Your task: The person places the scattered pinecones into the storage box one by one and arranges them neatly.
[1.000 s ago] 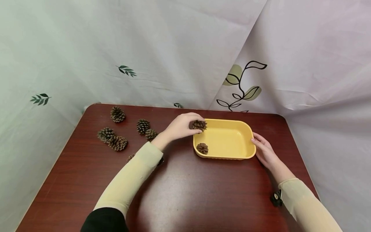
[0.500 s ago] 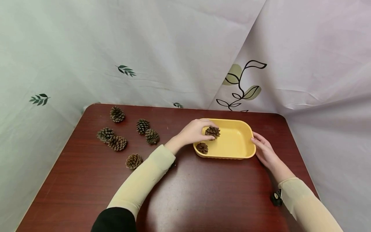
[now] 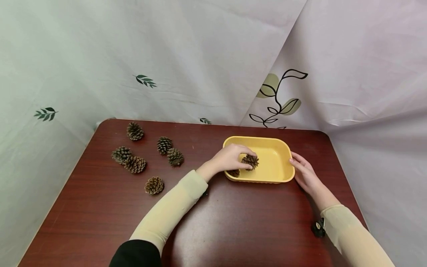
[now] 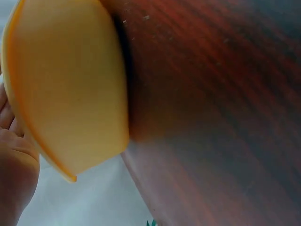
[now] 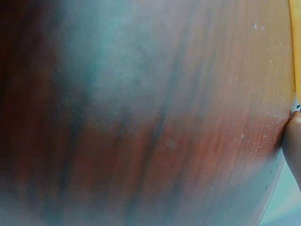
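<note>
A yellow tub (image 3: 270, 148) stands on the right part of the table. Inside it, my left hand (image 3: 230, 157) holds a brown pine cone (image 3: 251, 161) between thumb and fingers. Another pine cone (image 3: 234, 173) lies in the tub's near left corner, partly covered by that hand. My right hand (image 3: 305, 174) grips the tub's right end, thumb over the rim and fingers along the outer wall. In the left wrist view, the tub's outer wall (image 4: 70, 84) fills the left side, with part of a hand (image 4: 16, 165) beyond it. The right wrist view catches only a bit of hand (image 5: 294, 146).
Several pine cones lie on the left of the dark red table (image 3: 233, 222): one at the back (image 3: 135, 131), a touching pair (image 3: 135, 164), a second pair (image 3: 175, 157), and one nearer the front (image 3: 154, 185). A white leaf-printed curtain (image 3: 200, 55) hangs behind the table.
My left hand has carried the pine cone from the tub's left rim rightward, nearer and down into the tub. My right hand and the tub have hardly moved.
</note>
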Demonstrator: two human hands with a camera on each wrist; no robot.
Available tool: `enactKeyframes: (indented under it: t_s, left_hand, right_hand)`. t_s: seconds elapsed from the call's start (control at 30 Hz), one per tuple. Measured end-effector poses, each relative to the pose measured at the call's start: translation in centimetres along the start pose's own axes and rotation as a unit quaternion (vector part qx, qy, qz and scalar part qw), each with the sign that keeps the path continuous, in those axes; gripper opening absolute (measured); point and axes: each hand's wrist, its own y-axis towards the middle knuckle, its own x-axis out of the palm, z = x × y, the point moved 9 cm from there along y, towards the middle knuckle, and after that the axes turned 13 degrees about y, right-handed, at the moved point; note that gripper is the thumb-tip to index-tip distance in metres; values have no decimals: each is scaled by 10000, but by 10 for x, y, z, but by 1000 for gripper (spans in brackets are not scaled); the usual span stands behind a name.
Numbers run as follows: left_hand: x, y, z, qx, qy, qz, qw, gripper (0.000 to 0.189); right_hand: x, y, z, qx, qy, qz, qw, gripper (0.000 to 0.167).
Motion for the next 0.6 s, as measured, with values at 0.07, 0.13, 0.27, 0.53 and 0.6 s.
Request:
enactKeyframes:
  t_s: [0.07, 0.13, 0.27, 0.53, 0.6]
  left_hand:
    - [5, 0, 0, 14, 53, -106, 9999, 43]
    - [9, 0, 0, 26, 134, -210, 9997, 42]
    - [15, 0, 1, 69, 365, -350, 9987, 39]
    - [22, 0, 2, 117, 601, -520, 9968, 38]
    - [23, 0, 3, 118, 651, -598, 9960, 38]
  right_hand:
    - [0, 0, 0, 10, -11, 11, 10000, 41]
    - [0, 0, 0, 11, -10, 21, 10000, 41]
    - [0, 0, 0, 9, 16, 28, 10000, 41]
    - [0, -1, 0, 4, 62, 37, 10000, 40]
    - [0, 0, 0, 6, 53, 34, 10000, 40]
